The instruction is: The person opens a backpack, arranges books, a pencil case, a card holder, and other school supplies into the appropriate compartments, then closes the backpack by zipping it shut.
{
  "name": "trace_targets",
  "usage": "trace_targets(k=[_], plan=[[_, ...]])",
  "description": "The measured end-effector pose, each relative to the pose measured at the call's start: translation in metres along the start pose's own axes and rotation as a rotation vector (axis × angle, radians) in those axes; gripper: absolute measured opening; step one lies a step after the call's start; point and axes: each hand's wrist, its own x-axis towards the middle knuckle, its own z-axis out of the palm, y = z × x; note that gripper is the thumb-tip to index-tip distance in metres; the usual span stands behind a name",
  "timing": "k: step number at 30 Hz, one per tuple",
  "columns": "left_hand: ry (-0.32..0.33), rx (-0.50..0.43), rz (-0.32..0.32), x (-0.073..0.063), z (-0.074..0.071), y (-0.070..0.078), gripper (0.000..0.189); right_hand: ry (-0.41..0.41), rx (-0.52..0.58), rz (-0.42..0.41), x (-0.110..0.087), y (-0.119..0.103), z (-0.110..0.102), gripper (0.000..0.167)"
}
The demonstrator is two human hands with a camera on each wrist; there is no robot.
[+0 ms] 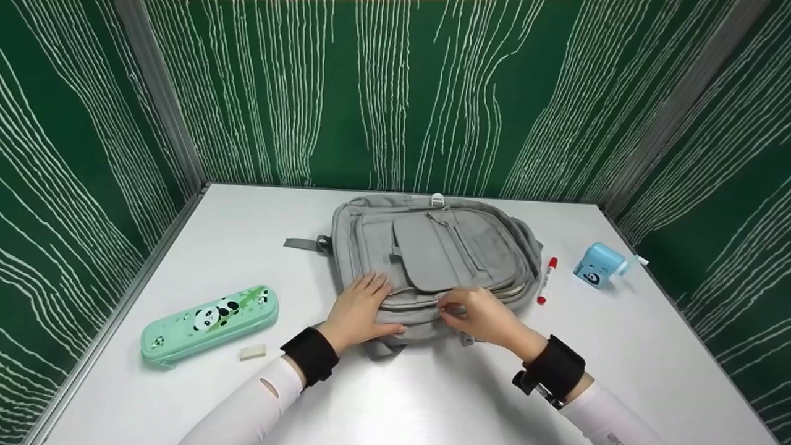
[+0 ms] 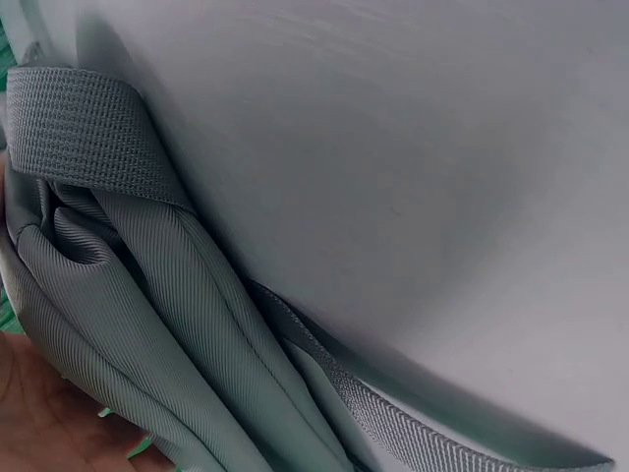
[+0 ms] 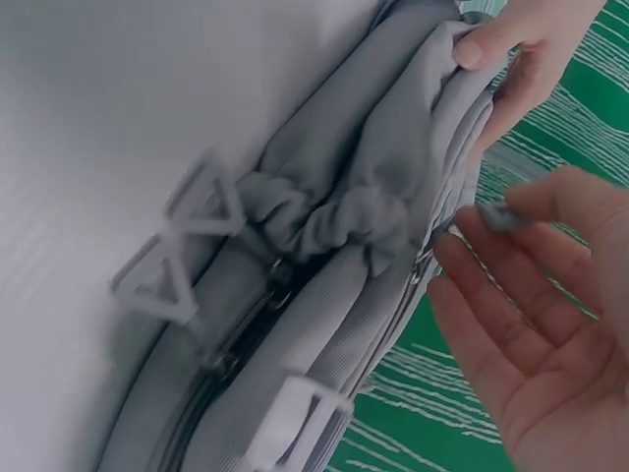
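Observation:
A grey backpack [image 1: 426, 253] lies on its back on the white table, its flapped front pocket upward. My left hand [image 1: 357, 314] rests on its near left part, fingers spread over the fabric and thumb along the side. In the left wrist view, part of that hand [image 2: 59, 418] shows beside the folded grey cloth and a webbing strap [image 2: 93, 138]. My right hand [image 1: 485, 314] is at the bag's near edge. Its thumb and forefinger pinch a grey zipper pull [image 3: 501, 216], seen in the right wrist view beside the zipper [image 3: 418, 267].
To the left lie a green panda pencil case [image 1: 210, 322] and a small whitish eraser [image 1: 253, 352]. Right of the bag are a red-and-white marker [image 1: 547, 281] and a blue panda pencil sharpener [image 1: 599, 264]. Green panels [image 1: 383, 93] with white lines enclose the table.

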Motion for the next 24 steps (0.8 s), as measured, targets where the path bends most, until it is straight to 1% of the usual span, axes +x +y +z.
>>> trace_targets(k=[2, 3, 5, 7, 10, 12, 15, 18, 21, 24], plan=[[-0.003, 0.005, 0.000, 0.000, 0.001, -0.001, 0.093, -0.019, 0.005, 0.000, -0.005, 0.006, -0.003, 0.022], [-0.005, 0.007, 0.000, 0.000, 0.001, -0.001, 0.094, -0.026, 0.004, 0.000, -0.007, 0.010, -0.004, 0.029], [-0.013, 0.007, -0.001, 0.000, 0.001, -0.001, 0.094, -0.033, -0.027, 0.000, -0.013, 0.020, -0.009, 0.046], [-0.021, 0.002, -0.003, 0.001, 0.002, -0.001, 0.095, -0.037, -0.075, 0.005, -0.018, 0.033, -0.014, 0.068], [-0.024, 0.000, -0.007, 0.001, 0.002, -0.001, 0.095, -0.063, -0.150, 0.046, -0.025, 0.055, -0.022, 0.093], [-0.019, 0.003, -0.007, 0.001, 0.002, -0.001, 0.095, -0.087, -0.189, 0.091, -0.030, 0.071, -0.027, 0.102], [-0.014, 0.008, -0.007, 0.000, 0.002, -0.001, 0.096, -0.119, -0.237, 0.147, -0.036, 0.093, -0.029, 0.107], [-0.014, 0.011, -0.006, 0.000, 0.003, -0.003, 0.096, -0.125, -0.261, 0.166, -0.041, 0.107, -0.027, 0.105], [-0.013, 0.019, 0.003, 0.000, 0.004, -0.005, 0.097, -0.112, -0.249, 0.166, -0.045, 0.112, -0.021, 0.098], [-0.025, 0.040, 0.015, 0.000, 0.000, -0.010, 0.098, -0.096, -0.232, 0.174, -0.046, 0.110, -0.014, 0.091]])
